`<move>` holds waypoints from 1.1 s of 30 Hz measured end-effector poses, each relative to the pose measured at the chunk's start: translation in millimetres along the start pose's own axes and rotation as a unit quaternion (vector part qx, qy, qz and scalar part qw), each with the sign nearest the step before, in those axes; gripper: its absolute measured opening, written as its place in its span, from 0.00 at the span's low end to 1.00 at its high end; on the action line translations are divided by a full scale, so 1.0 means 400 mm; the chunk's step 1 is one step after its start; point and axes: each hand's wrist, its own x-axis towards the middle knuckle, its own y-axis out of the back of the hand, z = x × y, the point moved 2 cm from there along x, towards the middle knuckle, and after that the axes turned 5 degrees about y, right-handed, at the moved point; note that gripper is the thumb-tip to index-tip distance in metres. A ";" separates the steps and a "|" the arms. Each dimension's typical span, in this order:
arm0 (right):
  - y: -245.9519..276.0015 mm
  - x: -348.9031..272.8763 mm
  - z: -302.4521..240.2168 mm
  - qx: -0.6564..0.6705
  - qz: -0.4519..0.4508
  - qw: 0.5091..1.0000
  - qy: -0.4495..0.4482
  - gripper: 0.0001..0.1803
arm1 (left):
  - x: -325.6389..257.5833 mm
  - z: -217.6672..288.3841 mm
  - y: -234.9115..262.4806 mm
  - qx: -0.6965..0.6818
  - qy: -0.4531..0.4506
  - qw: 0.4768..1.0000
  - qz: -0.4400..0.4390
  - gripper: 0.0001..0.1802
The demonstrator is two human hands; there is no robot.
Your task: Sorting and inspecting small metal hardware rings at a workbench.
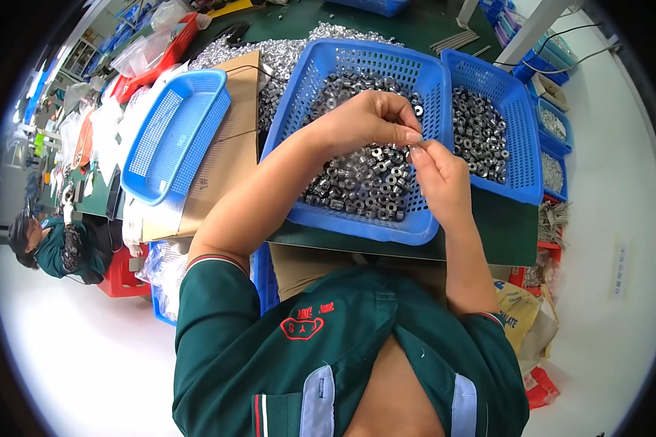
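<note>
My left hand and my right hand meet fingertip to fingertip above a large blue perforated basket. Thumb and fingers of each are pinched together. Whatever sits between the tips is too small and too covered to name. Beneath them, the basket holds a heap of small dark and silvery ring-shaped metal pieces, each with a hole through it. Just right of my right hand, a second blue basket contains more of these metal pieces.
A light-blue basket rests on cardboard at the left. Loose silvery pieces spread over the green table behind, with thin metal rods at far right. Another person sits at far left. A yellow bag stands by my right elbow.
</note>
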 end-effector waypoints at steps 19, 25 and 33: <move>-0.002 -0.005 0.007 0.069 0.048 0.996 0.014 0.11 | 0.051 -0.133 -0.042 0.615 0.172 0.750 0.171 0.19; -0.006 -0.006 0.008 0.051 0.051 0.997 0.026 0.11 | 0.035 -0.142 -0.058 0.595 0.143 0.766 0.197 0.11; -0.007 -0.014 0.019 0.052 0.064 0.996 0.036 0.11 | 0.034 -0.109 -0.078 0.644 0.095 0.746 0.141 0.06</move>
